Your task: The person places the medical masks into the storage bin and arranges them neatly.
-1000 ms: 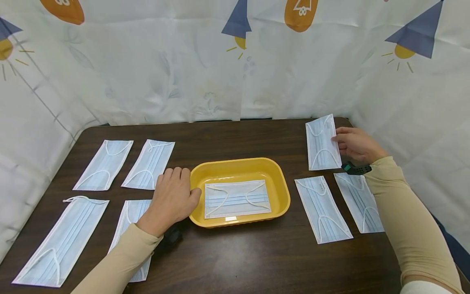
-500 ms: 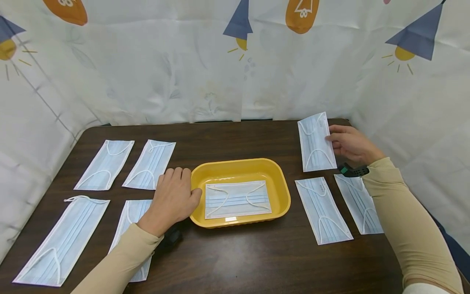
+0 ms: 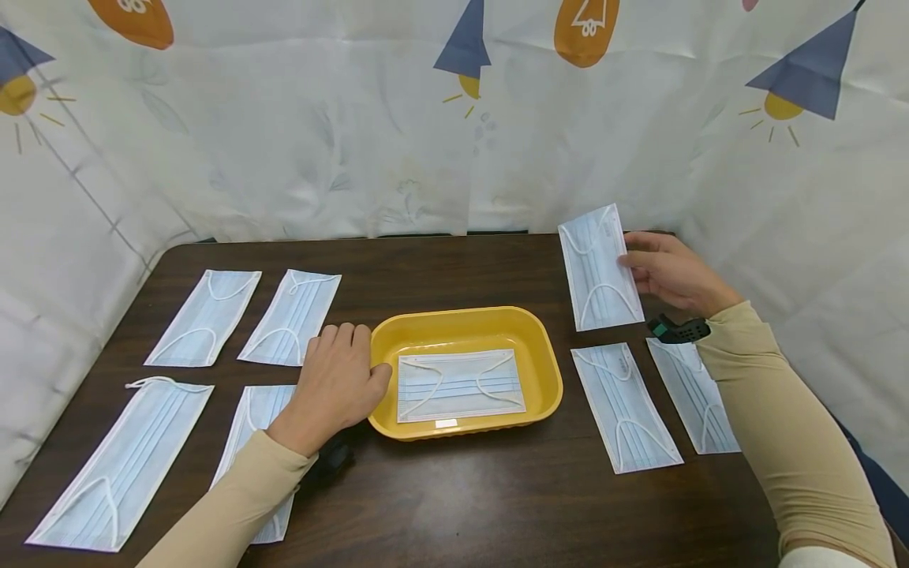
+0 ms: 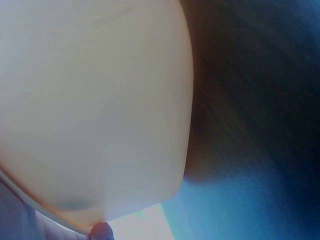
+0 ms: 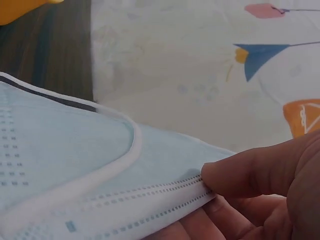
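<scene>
My right hand (image 3: 675, 272) pinches a pale blue face mask (image 3: 595, 272) by its right long edge, at the back right of the table. Close up in the right wrist view, the thumb (image 5: 250, 172) presses on the edge of that mask (image 5: 65, 155), with fingers beneath it and a white ear loop across it. My left hand (image 3: 334, 386) grips the left rim of a yellow plastic tray (image 3: 547, 375). The tray's wall (image 4: 95, 110) fills much of the left wrist view, a fingertip showing at the bottom. Inside the tray lies another face mask (image 3: 461, 397), sideways, ear loops up.
Two masks lie at the right, one left of the forearm (image 3: 626, 406) and one partly under it (image 3: 696, 394). Several more lie at the left, including a near one (image 3: 121, 473) and one partly behind my left arm (image 3: 266, 406). A white printed curtain (image 3: 398, 158) surrounds the dark table (image 3: 454, 505).
My right hand has moved left and slightly up, carrying the pinched mask with it and tilting it a little. The left hand and the tray have stayed in place.
</scene>
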The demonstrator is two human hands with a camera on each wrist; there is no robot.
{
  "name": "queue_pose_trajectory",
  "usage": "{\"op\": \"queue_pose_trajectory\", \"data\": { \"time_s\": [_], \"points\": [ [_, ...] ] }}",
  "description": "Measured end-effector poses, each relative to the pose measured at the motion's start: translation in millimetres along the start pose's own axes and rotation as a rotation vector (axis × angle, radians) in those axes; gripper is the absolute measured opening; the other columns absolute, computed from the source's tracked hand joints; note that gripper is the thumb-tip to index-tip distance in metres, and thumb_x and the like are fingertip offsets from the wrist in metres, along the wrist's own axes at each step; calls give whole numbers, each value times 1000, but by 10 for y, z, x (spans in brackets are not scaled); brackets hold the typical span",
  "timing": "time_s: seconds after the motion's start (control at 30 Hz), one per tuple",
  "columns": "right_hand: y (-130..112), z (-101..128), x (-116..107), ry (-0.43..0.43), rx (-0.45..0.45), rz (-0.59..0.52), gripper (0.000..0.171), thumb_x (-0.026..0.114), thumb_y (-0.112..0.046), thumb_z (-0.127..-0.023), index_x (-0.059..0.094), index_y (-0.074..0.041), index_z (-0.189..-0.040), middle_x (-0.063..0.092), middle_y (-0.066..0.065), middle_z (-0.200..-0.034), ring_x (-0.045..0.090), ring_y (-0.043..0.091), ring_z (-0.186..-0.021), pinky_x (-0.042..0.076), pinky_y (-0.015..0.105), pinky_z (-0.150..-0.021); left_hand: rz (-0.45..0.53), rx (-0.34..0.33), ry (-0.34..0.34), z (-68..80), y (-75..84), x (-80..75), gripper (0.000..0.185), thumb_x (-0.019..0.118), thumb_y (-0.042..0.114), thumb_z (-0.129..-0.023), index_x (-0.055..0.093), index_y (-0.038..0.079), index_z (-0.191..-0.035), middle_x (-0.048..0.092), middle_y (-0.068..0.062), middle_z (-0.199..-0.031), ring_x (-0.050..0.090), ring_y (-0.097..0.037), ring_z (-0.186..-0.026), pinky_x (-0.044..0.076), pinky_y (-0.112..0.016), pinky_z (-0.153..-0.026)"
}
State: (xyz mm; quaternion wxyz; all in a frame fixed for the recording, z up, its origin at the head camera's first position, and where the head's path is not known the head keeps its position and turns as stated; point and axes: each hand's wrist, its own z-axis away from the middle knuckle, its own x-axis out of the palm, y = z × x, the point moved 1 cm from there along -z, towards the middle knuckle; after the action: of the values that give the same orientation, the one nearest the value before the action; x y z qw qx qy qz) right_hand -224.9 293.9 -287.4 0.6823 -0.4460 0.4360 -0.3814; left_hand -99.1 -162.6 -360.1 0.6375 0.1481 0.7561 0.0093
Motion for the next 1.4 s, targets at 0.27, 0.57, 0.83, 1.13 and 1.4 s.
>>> {"op": "queue_pose_trajectory", "data": {
  "time_s": [0.27, 0.57, 0.83, 1.13, 1.4],
  "points": [
    [-153, 15, 134, -4, -17, 41, 39, 49, -12, -107, 40, 0, -143, 72, -8, -107, 75, 10, -93, 62, 31, -78, 3, -2, 0, 11, -11, 11, 32, 58, 26, -89, 57, -4, -102, 50, -13, -83, 42, -30, -83, 31, -39, -74],
    [-325, 21, 284, -53, -48, 83, 36, 50, -16, -108, 43, -2, -141, 70, -4, -113, 73, 13, -95, 61, 31, -81, 2, 1, 2, 11, -20, 6, 31, 57, 25, -90, 56, -4, -101, 49, -12, -82, 41, -29, -82, 30, -38, -73],
    [-445, 20, 428, -83, -66, 111, 36, 49, -17, -108, 44, -3, -141, 68, -2, -118, 73, 15, -98, 61, 31, -84, 1, -1, -4, 7, -20, 10, 32, 57, 26, -90, 57, -4, -102, 50, -12, -83, 41, -29, -82, 30, -38, -74],
    [-505, 0, 576, -135, -87, 130, 33, 50, -15, -107, 47, -2, -138, 68, -1, -118, 73, 18, -97, 61, 32, -85, 0, 3, 0, 4, -20, 17, 32, 57, 26, -90, 56, -4, -102, 49, -12, -83, 41, -29, -83, 30, -39, -74],
    [-524, -54, 725, -192, -111, 143, 33, 48, -9, -106, 48, 1, -138, 70, 2, -118, 73, 20, -98, 62, 34, -83, 4, 2, 4, 1, -27, 16, 31, 56, 25, -89, 56, -4, -101, 49, -12, -82, 41, -29, -82, 30, -38, -74]
  ]
}}
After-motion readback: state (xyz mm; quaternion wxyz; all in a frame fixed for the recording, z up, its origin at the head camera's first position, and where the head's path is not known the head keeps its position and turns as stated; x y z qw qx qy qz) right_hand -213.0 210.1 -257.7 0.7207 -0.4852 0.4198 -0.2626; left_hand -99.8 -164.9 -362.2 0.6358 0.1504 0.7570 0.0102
